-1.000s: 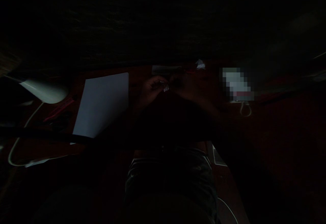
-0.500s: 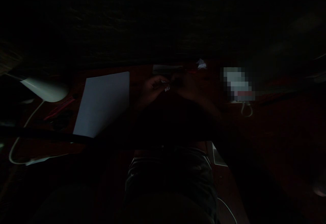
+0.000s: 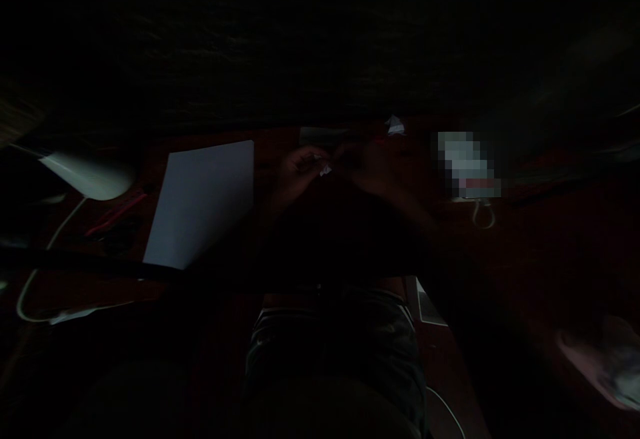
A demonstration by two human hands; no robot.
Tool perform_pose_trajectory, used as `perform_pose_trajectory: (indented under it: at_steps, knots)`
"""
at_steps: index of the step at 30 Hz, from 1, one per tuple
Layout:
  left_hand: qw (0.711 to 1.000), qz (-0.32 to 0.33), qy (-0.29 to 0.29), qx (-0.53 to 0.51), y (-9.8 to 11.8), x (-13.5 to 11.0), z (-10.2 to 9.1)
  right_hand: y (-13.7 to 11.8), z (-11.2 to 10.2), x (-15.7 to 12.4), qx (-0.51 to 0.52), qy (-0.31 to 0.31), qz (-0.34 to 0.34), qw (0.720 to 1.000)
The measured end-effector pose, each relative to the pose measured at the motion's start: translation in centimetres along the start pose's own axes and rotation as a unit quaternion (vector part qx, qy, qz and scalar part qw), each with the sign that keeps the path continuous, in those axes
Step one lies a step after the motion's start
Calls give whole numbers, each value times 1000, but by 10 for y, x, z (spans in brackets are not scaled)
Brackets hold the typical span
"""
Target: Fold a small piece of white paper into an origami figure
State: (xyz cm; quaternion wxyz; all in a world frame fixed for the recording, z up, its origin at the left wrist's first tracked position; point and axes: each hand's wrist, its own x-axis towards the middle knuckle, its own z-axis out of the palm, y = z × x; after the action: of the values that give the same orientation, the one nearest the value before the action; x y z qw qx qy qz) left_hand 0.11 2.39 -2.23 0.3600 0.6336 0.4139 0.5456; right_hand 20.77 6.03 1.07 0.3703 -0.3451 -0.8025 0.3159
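Observation:
The picture is very dark. Both hands meet over the dark reddish table, at a small piece of white folded paper (image 3: 325, 170). My left hand (image 3: 299, 171) is closed, its fingertips pinching the paper from the left. My right hand (image 3: 367, 164) lies in deep shadow on the other side, its fingers curled in towards the same paper. Just beyond my hands lies a pale flat strip (image 3: 320, 134). A crumpled or folded white paper (image 3: 395, 126) rests farther back to the right. To the left of my left hand is a large white sheet (image 3: 205, 202).
A white lamp-like cone (image 3: 93, 176) with a pale cord (image 3: 63, 232) stands at the left, beside a red slim object (image 3: 115, 214). On the right lies a blurred-out pale item (image 3: 467, 164) with a loop (image 3: 484, 215). A person's limb (image 3: 593, 362) shows at lower right.
The small paper in my fingers has shifted slightly left and up. At the lower right, the other person's limb has come farther into view.

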Motion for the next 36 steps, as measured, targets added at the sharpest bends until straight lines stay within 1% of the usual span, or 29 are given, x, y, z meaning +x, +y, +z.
perform_pose_trajectory:
  at_steps: [4,10,14,20,28,32,36]
  knots:
    - [1000,2,3,2,-1,0,0,1,0,0,12,-3,-9,1000]
    - [1000,-10,15,-8,0,1,0,2,4,-1,-23,20,-34,999]
    - [1000,-18,18,-10,0,1,-1,2,7,-1,-43,31,-29,998]
    - [1000,-17,10,0,0,0,-2,-1,6,-1,-68,8,-21,997]
    - [1000,0,1,9,4,0,-1,-8,7,-4,-94,26,9,995]
    - [1000,-4,7,20,4,0,-1,-7,12,-6,-96,51,7,994]
    - [1000,-1,13,-10,-1,1,-2,0,14,-4,-75,64,-5,995]
